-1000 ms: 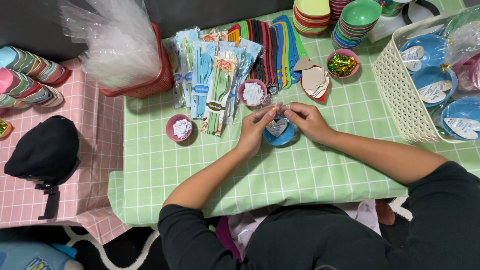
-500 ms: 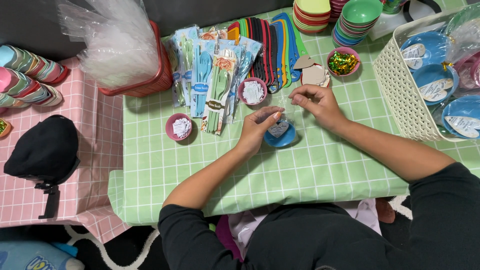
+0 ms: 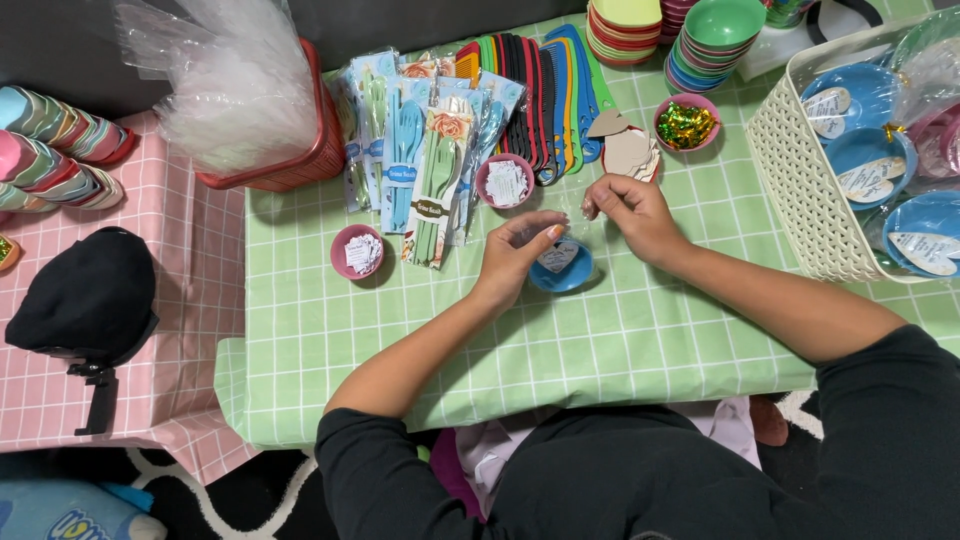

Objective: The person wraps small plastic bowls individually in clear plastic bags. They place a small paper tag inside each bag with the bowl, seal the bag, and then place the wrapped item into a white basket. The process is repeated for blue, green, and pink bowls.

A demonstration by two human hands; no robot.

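Note:
A small blue bowl [image 3: 566, 274] with a heart-shaped paper tag in it rests on the green checked tablecloth [image 3: 620, 340]. My left hand [image 3: 515, 255] grips the bowl's left rim, seemingly through a clear wrapper. My right hand [image 3: 628, 212] is raised just above and to the right of the bowl, fingertips pinched on something small that I cannot make out. Behind my right hand lies a pile of beige heart-shaped tags [image 3: 628, 150].
Packets of plastic cutlery [image 3: 425, 150] and combs [image 3: 530, 90] lie at the back, beside small pink bowls [image 3: 357, 252] of paper slips. A pink bowl of shiny twists [image 3: 686, 122], stacked coloured bowls [image 3: 715, 35], a white basket [image 3: 800, 170] and a red basket [image 3: 290, 165] stand around.
My right hand has left the blue bowl, moved back toward the tag pile and now hovers pinched above the bowl. My left hand stayed on the bowl.

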